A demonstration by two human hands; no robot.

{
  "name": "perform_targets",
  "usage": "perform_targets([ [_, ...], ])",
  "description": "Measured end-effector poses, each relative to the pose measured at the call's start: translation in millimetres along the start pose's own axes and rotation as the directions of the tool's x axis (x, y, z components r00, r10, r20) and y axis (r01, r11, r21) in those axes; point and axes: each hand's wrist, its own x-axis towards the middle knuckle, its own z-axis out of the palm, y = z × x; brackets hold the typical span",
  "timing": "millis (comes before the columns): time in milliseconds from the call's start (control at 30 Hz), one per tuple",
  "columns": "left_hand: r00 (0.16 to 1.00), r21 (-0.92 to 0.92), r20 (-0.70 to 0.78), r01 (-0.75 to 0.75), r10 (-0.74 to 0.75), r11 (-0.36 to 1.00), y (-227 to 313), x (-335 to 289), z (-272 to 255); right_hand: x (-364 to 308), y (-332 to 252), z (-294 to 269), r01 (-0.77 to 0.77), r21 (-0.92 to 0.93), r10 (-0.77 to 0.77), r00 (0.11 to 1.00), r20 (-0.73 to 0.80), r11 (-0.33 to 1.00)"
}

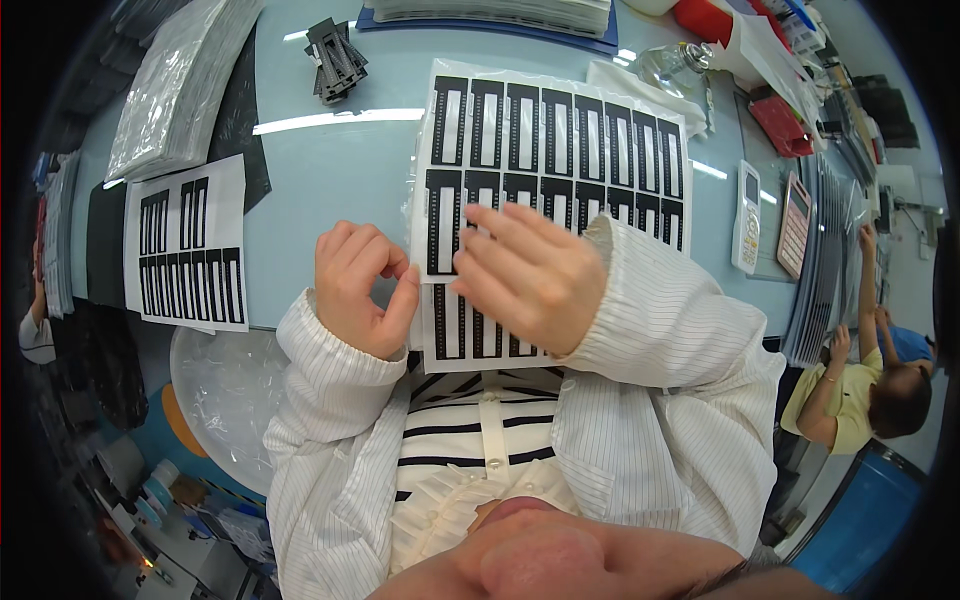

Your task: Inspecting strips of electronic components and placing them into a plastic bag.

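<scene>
In front of me lies a stack of white sheets (560, 180) bearing rows of black rectangular frame-shaped pieces, its lower part reaching over the table's near edge. Beside its left edge, my left hand (362, 290) is closed, thumb and forefinger tips brought together right at the sheet's border. Whatever that pinch may hold is too small to make out. My right hand (535, 278) lies across the lower rows of black pieces, fingers stretched out and slightly apart, with no object visible in it. Its palm side is hidden from view.
At left, a partly used sheet (190, 250) lies below a plastic-wrapped stack (180, 90). Loose black pieces (336, 60) are piled at the back. A glass bottle (675, 68), white remote-like device (746, 215) and pink calculator (794, 225) stand to the right. Other people (850, 400) are beyond.
</scene>
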Motion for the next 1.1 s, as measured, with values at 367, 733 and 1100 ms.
perform_targets([
  [367,0.995,0.094,0.041,-0.093,0.09,0.991,0,15,-14,-68,74,-97,-0.659,0.013,0.654,0.743,-0.145,0.752],
  [733,0.98,-0.145,0.184,0.106,-0.078,0.984,-23,54,-1,-127,90,-80,-0.821,0.523,0.88,0.405,0.25,0.229],
  [1100,0.957,-0.163,0.286,0.102,-0.052,0.981,-15,68,-11,-135,99,-76,-0.753,0.611,0.86,0.459,0.221,0.245],
])
